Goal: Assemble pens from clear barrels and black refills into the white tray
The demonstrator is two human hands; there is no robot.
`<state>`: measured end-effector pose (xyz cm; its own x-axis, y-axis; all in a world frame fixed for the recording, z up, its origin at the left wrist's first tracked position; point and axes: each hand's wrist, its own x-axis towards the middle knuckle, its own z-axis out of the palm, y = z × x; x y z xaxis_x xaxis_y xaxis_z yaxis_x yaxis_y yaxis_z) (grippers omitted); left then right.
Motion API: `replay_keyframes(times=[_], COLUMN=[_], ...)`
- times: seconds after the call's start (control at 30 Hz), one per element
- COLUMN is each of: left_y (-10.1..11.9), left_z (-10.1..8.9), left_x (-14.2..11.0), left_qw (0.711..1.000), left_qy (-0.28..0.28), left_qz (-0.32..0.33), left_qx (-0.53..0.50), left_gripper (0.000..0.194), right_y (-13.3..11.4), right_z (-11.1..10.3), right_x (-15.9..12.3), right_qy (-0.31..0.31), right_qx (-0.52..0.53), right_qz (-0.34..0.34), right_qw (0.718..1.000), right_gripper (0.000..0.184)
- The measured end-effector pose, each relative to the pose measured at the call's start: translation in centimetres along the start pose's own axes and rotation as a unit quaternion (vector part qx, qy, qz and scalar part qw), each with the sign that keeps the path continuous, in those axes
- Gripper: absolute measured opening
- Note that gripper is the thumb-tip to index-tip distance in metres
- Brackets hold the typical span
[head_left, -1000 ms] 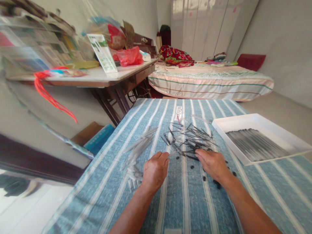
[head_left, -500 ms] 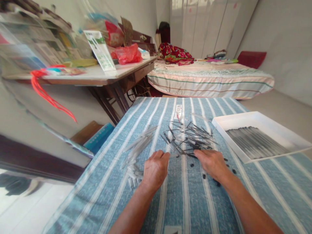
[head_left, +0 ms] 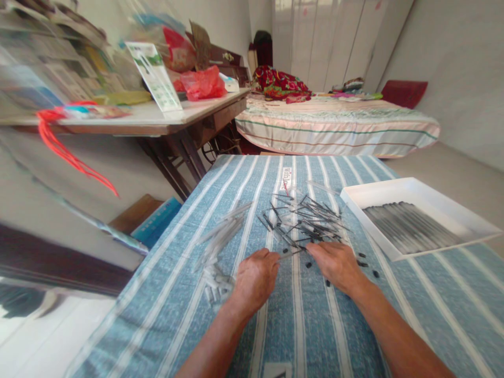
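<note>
A loose heap of thin dark pen refills (head_left: 305, 223) lies on the blue striped cloth (head_left: 307, 325). My left hand (head_left: 255, 279) is curled, its fingertips pinching one thin refill (head_left: 290, 254) that runs across toward my right hand (head_left: 334, 263). My right hand rests palm down at the near edge of the heap, its fingertips closed on the same refill's other end. Clear pen tubes (head_left: 220, 236) lie in a row just left of my left hand. Small black caps (head_left: 364, 265) are scattered by my right wrist.
A white tray (head_left: 354, 202) with a row of finished pens stands at the right. A cluttered wooden table (head_left: 165, 118) with a red bag is at the back left, and a bed (head_left: 338, 126) lies behind. A box (head_left: 155, 223) sits on the floor at left.
Both hands have drawn slightly closer together near the heap's front edge. The view has shifted a little; the heap and the tray lie as before.
</note>
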<state>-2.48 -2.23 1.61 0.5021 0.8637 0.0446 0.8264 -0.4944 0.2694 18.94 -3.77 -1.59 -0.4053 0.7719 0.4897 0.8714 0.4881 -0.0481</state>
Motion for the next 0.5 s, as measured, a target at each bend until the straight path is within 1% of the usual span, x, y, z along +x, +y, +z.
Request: replay_keyframes(times=[0.07,0.13,0.17,0.2,0.23,0.3,0.4,0.43,0.5], left_y=[-0.1,-0.3,-0.5,-0.6,-0.7,-0.8,-0.7,-0.7,-0.6], left_z=[0.3,0.6,0.8,0.9,1.0,1.1,1.2,1.3,1.3], left_x=[0.0,0.1,0.1,0.2,0.2,0.3,0.3,0.3,0.3], left_qw=[0.998,0.991,0.984,0.975,0.963,0.936,0.898,0.89,0.881], left_qy=[0.015,0.048,0.071,0.094,0.115,0.143,0.15,0.149,0.145], left_qz=[-0.005,-0.02,-0.034,-0.049,-0.067,-0.097,-0.113,-0.114,-0.113], left_qx=[-0.056,-0.124,-0.161,-0.197,-0.233,-0.305,-0.397,-0.416,-0.436], left_gripper=[0.019,0.017,0.015,0.013,0.011,0.009,0.012,0.013,0.014], right_y=[-0.4,-0.6,-0.6,-0.6,-0.6,-0.4,-0.4,-0.5,-0.6], right_z=[0.0,0.0,-0.2,-0.3,-0.5,-0.8,-1.2,-1.2,-1.2], right_x=[0.0,0.0,0.0,0.0,0.1,0.3,0.7,0.8,0.9], right_qy=[0.031,0.062,0.066,0.058,0.037,-0.047,-0.182,-0.213,-0.25], right_qx=[0.036,0.078,0.099,0.12,0.138,0.159,0.148,0.137,0.112], right_qz=[0.01,0.04,0.057,0.07,0.078,0.084,0.086,0.088,0.099], right_qw=[0.999,0.994,0.991,0.989,0.987,0.983,0.968,0.964,0.957], right_gripper=[0.025,0.025,0.025,0.024,0.023,0.02,0.015,0.014,0.015])
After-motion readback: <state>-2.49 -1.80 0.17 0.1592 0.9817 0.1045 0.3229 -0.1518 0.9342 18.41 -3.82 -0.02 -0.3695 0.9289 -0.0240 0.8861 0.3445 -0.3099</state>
